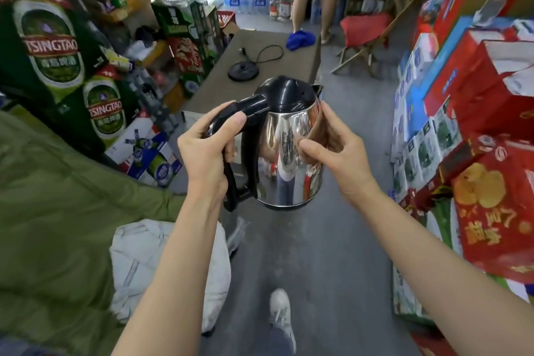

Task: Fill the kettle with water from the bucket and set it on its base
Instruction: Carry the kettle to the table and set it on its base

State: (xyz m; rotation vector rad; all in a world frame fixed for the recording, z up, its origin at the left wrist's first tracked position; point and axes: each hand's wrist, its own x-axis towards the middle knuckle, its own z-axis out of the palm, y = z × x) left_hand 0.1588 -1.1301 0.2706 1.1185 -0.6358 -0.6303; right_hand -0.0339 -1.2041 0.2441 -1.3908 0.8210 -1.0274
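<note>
Person, head-camera view: left hand (pixel 206 150) and right hand (pixel 336 150) both bare, no gloves, rings or watch visible. Both forearms bare along their full visible length, no sleeve in view. One shoe (pixel 281 313) visible below the forearms, light grey-white trainer with laces, topped by a dark blue trouser leg (pixel 278 345) at the ankle.

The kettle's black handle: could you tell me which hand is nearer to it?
Left. The left hand is wrapped around the handle; the right hand rests on the kettle's steel body, opposite side.
</note>
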